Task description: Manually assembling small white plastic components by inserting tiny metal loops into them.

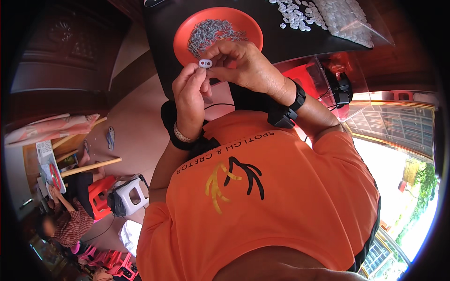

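A small white oval plastic piece with two dark holes (205,63) is pinched between the thumb and fingertips of my left hand (190,96). My right hand (246,68) is closed beside it, thumb and forefinger meeting right at the piece. Whatever those right fingertips grip is too small and hidden to make out. Just beyond both hands, an orange-red plastic bowl (251,25) stands on the black table (161,56). Inside it lies a heap of slim grey screw-like pieces (211,35), partly covered by my right hand.
Loose white plastic pieces (300,16) lie at the table's far right, beside a full clear bag (344,21) of them. Right of my arm are a red stool (302,77) and clear plastic. Another person (72,220) sits at far left near a white stool (133,194).
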The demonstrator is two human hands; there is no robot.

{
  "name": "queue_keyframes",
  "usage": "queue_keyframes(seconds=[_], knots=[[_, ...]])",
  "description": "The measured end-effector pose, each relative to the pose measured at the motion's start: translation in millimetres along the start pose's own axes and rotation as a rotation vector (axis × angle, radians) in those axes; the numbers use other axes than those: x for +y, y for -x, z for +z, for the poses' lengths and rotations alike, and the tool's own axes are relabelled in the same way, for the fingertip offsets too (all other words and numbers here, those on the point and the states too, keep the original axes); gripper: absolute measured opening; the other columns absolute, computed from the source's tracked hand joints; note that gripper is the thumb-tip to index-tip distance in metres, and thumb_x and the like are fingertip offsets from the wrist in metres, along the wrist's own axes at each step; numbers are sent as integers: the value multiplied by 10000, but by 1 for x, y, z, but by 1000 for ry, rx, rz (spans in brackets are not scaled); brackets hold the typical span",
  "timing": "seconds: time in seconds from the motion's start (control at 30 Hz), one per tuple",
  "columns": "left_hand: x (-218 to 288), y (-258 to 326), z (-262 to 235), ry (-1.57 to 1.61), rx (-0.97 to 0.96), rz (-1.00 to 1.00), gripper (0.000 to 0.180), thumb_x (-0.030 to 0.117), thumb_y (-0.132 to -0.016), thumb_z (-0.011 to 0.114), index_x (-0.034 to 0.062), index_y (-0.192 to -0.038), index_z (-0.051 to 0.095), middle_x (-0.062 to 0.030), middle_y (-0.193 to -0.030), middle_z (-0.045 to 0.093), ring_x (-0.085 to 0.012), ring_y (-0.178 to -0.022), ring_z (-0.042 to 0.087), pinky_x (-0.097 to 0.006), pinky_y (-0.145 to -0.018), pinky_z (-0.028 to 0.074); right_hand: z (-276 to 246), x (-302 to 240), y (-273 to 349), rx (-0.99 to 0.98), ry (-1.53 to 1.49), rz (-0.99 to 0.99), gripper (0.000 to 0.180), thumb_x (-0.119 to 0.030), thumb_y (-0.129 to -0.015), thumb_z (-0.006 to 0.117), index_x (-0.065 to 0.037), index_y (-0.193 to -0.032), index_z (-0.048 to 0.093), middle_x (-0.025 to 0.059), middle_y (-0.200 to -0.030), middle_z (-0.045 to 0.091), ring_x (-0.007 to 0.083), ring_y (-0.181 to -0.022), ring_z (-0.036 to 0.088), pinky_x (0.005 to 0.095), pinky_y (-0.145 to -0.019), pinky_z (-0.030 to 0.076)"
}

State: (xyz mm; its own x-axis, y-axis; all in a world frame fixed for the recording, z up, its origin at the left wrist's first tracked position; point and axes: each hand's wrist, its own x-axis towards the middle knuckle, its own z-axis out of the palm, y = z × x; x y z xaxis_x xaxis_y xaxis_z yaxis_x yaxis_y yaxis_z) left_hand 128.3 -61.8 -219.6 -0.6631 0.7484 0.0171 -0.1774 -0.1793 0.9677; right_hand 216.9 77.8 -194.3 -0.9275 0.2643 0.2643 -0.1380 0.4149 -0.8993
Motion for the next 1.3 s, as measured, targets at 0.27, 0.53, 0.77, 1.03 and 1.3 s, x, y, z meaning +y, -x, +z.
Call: queue_keyframes(seconds=[0.27, 0.53, 0.77, 1.03, 1.3], knots=[[-5, -2, -1, 99, 0, -98, 223, 181, -905, 479, -18, -919, 579, 4, -659, 465, -70, -558, 413, -232, -513, 356, 1, 5, 4, -5, 181, -117, 284, -103, -767, 724, -30, -1020, 619, 82, -884, 655, 183, -796, 661, 286, -672, 530], [-10, -1, 2, 60, 98, -29, 281, 214, -901, 486, -29, -903, 625, -24, -655, 562, -73, -517, 475, -200, -479, 371, 13, -4, 6, 71, 469, -256, 321, -120, -735, 709, -41, -1033, 620, 112, -870, 653, 263, -768, 654, 340, -646, 530], [-9, 2, 2, 44, 114, 3, 308, 235, -900, 469, -35, -876, 617, -33, -649, 556, -93, -534, 498, -217, -503, 395, 17, 3, 5, 73, 411, -261, 282, -108, -746, 693, -43, -1012, 625, 108, -819, 662, 271, -729, 655, 343, -625, 527], [-9, 1, 2, -16, 52, 50, 287, 190, -903, 450, -20, -762, 587, -26, -593, 525, -99, -495, 482, -224, -470, 366, 13, -3, 4, 96, 398, -327, 167, -94, -751, 681, -45, -905, 642, 100, -729, 646, 271, -665, 647, 347, -578, 516], [4, -10, 20, -99, -111, 98, 310, 173, -922, 412, -67, -871, 601, -46, -624, 507, -104, -554, 449, -234, -530, 374, -51, -15, 4, 241, 576, -458, 178, -138, -733, 685, -72, -896, 657, 103, -736, 645, 280, -661, 640, 356, -600, 522]])
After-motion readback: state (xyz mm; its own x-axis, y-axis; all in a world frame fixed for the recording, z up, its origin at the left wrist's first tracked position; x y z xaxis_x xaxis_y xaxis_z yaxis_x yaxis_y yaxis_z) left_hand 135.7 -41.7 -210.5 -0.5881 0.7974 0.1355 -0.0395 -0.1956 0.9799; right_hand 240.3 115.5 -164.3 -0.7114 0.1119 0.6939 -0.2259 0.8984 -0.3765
